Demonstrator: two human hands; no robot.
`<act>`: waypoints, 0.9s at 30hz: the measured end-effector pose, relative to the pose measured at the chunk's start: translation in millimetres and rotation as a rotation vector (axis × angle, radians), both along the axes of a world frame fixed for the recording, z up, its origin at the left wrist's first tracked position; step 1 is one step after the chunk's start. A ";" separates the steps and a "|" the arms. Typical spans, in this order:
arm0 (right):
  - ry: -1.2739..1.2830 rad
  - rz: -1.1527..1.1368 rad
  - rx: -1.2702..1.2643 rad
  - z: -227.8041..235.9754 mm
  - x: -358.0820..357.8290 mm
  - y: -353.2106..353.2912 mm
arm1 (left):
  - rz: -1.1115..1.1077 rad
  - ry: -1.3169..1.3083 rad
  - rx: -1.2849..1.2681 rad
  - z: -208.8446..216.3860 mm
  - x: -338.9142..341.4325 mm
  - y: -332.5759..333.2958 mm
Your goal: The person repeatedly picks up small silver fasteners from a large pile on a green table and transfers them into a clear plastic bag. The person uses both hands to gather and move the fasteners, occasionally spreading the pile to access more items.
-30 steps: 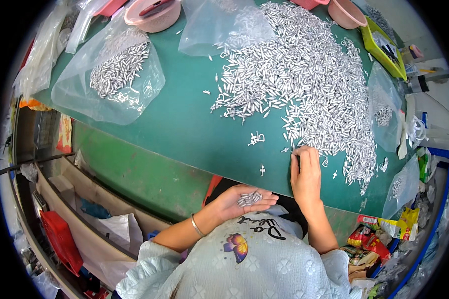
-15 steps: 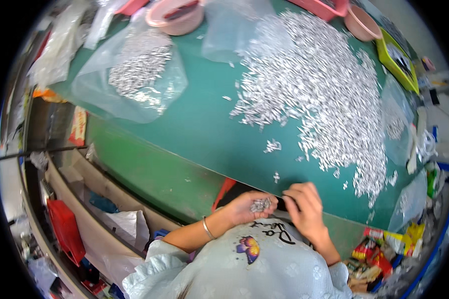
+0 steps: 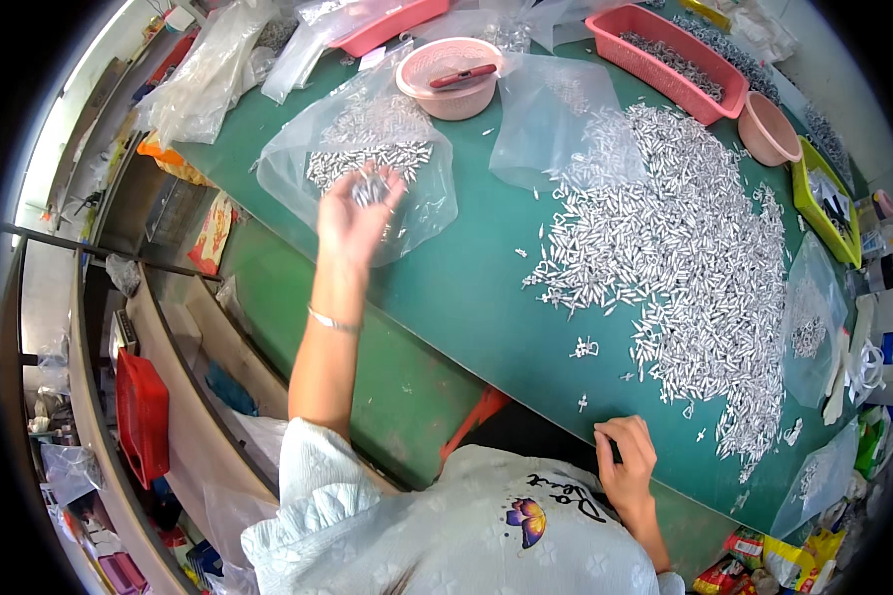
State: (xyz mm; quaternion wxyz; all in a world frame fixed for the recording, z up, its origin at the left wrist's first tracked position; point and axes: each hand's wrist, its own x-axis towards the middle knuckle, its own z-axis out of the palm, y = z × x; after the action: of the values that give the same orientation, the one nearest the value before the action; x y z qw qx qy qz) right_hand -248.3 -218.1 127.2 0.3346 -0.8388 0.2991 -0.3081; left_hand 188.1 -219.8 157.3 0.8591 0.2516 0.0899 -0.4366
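Note:
My left hand [image 3: 359, 220], a bangle on its wrist, reaches over the clear plastic bag [image 3: 422, 213] at the far left of the table. Small silvery metal pieces [image 3: 370, 188] sit in its cupped palm, its fingers curled up around them. More of the same pieces lie heaped on and in that bag. At the table's near edge my right hand [image 3: 627, 461] rests with bent fingers; what they hold, if anything, is hidden. Beyond it a wide pile of silvery pointed pieces [image 3: 665, 248] spreads over the green table [image 3: 446, 297]. A few joined bits [image 3: 584, 347] lie apart from it.
A pink basket [image 3: 451, 99] with a red-handled tool stands behind the bag. Farther right are a long pink tray [image 3: 605, 32], a small pink bowl [image 3: 767, 129] and a yellow-green tray [image 3: 814, 213]. Another clear bag [image 3: 526, 134] overlaps the pile.
My left hand has moved from near my body, out and left to the bag, carrying the metal pieces. My right hand stays by the table edge. The view has shifted.

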 end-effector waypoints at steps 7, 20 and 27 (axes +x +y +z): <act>0.177 -0.238 -0.110 12.8 -7.2 -23.0 | 0.028 -0.637 0.267 10.3 -6.8 -10.0; 0.573 -0.254 -0.258 -6.5 15.2 -71.9 | -0.158 -1.267 0.612 -36.5 -92.7 18.4; 0.620 -0.183 -0.244 -3.4 21.1 -58.3 | 0.225 -2.016 1.167 -52.7 49.5 -27.1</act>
State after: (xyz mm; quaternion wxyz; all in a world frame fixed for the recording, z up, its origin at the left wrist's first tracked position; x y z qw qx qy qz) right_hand -227.2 -276.4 123.8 0.0962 -0.8961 0.4215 -0.1006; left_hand 237.5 -246.9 104.6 0.3297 0.8310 -0.4236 0.1463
